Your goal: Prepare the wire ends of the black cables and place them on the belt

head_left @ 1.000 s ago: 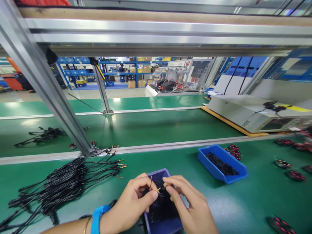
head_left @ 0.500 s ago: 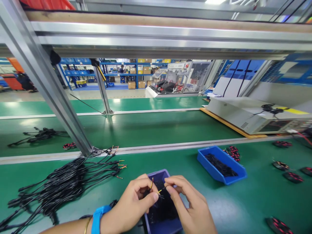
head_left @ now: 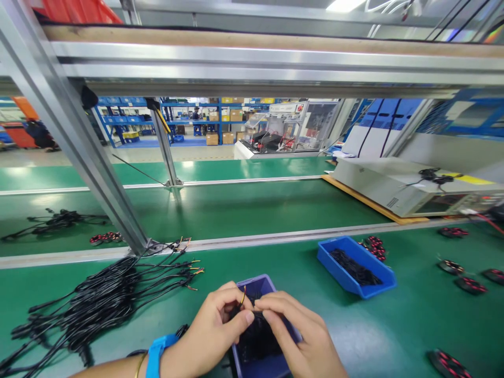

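My left hand is closed in a pinch on the stripped end of a black cable, and a thin yellow wire curls up above the fingers. My right hand is closed too, thumb and forefinger pinching a small black tube at the wire ends; the fingers mostly hide it. Both sets of fingertips nearly touch. Below them stands a purple-blue bin holding small black pieces. To the left lies a large bundle of black cables with bare coloured wire ends pointing right.
A blue bin of black pieces stands at right, beside a cluster of black-and-red round parts. More round parts lie further right. A metal frame post rises at left. A grey instrument box sits at the back right.
My right hand has moved left, bringing its fingertips and the small black tube up to the wire ends in my left hand. The left hand stays nearly in place.
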`<state>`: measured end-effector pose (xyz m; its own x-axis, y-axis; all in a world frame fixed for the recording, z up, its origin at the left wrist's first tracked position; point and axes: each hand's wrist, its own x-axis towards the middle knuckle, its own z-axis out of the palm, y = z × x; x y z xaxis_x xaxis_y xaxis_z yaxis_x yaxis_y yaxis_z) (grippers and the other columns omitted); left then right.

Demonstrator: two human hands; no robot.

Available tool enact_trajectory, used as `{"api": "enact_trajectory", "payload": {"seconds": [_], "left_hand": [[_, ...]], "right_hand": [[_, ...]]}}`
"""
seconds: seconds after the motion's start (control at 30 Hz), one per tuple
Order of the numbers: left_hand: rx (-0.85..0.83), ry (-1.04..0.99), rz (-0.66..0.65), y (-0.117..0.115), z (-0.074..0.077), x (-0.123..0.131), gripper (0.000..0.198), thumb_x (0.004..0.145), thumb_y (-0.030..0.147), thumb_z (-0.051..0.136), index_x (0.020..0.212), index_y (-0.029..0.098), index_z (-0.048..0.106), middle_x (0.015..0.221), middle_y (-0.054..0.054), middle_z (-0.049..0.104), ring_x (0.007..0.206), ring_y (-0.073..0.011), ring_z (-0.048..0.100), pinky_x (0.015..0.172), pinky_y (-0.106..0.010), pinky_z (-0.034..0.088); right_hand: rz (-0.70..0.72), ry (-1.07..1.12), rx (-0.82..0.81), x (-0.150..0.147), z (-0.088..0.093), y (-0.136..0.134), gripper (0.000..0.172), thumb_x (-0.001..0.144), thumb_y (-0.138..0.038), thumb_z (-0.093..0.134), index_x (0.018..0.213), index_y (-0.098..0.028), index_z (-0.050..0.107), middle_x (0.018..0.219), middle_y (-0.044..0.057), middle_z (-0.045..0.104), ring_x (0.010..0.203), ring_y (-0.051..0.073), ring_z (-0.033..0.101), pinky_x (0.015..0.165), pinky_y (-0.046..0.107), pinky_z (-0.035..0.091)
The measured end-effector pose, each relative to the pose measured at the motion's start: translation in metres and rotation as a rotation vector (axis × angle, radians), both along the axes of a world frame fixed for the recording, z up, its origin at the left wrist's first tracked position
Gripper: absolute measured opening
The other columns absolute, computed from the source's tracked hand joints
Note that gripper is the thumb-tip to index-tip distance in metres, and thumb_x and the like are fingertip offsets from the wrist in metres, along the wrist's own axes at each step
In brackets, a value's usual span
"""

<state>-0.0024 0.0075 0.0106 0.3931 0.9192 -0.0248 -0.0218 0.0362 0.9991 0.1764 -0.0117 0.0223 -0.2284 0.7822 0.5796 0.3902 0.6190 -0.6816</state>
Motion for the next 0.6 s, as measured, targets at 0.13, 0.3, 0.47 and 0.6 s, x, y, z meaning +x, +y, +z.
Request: {"api": "enact_trajectory", "payload": {"seconds": [0.13, 0.3, 0.47, 0.6], "left_hand": [[-0.065, -0.029, -0.03, 0.001, 0.005, -0.002, 0.038, 0.082, 0.054, 0.068, 0.078, 0.018, 0.055, 0.069, 0.005, 0.045, 0.054, -0.0074, 0.043, 0.044, -0.017, 0.033], [-0.107, -0.105, -0.055, -0.001, 0.003, -0.004, 0.045, 0.08, 0.06, 0.069, 0.089, 0.02, 0.049, 0.067, 0.006, 0.048, 0.049, -0.0064, 0.045, 0.04, -0.015, 0.03], [-0.12, -0.121, -0.051, 0.002, -0.001, -0.003, 0.045, 0.08, 0.06, 0.07, 0.086, 0.019, 0.052, 0.067, 0.006, 0.051, 0.042, -0.0033, 0.042, 0.037, -0.015, 0.025], [-0.193, -0.104, -0.041, -0.002, 0.004, -0.001, 0.055, 0.081, 0.071, 0.058, 0.085, 0.017, 0.058, 0.069, 0.004, 0.053, 0.039, -0.0029, 0.039, 0.036, -0.017, 0.019]], "right_hand": [[0.038, -0.012, 0.054, -0.001, -0.002, -0.001, 0.022, 0.093, -0.01, 0.056, 0.102, -0.023, 0.07, 0.092, 0.005, 0.073, 0.081, 0.016, 0.071, 0.067, 0.021, 0.058], [0.001, -0.014, -0.046, -0.004, -0.005, -0.001, 0.02, 0.091, -0.008, 0.054, 0.094, -0.023, 0.069, 0.084, 0.001, 0.073, 0.069, 0.014, 0.07, 0.067, 0.02, 0.058], [-0.004, -0.047, -0.114, 0.013, 0.001, 0.005, 0.021, 0.092, -0.023, 0.061, 0.113, -0.025, 0.065, 0.09, 0.0, 0.076, 0.07, 0.015, 0.071, 0.067, 0.022, 0.058], [-0.151, -0.486, -0.007, 0.013, -0.018, 0.011, 0.016, 0.092, -0.013, 0.057, 0.097, -0.024, 0.069, 0.086, 0.002, 0.075, 0.079, 0.02, 0.067, 0.069, 0.029, 0.051]]}}
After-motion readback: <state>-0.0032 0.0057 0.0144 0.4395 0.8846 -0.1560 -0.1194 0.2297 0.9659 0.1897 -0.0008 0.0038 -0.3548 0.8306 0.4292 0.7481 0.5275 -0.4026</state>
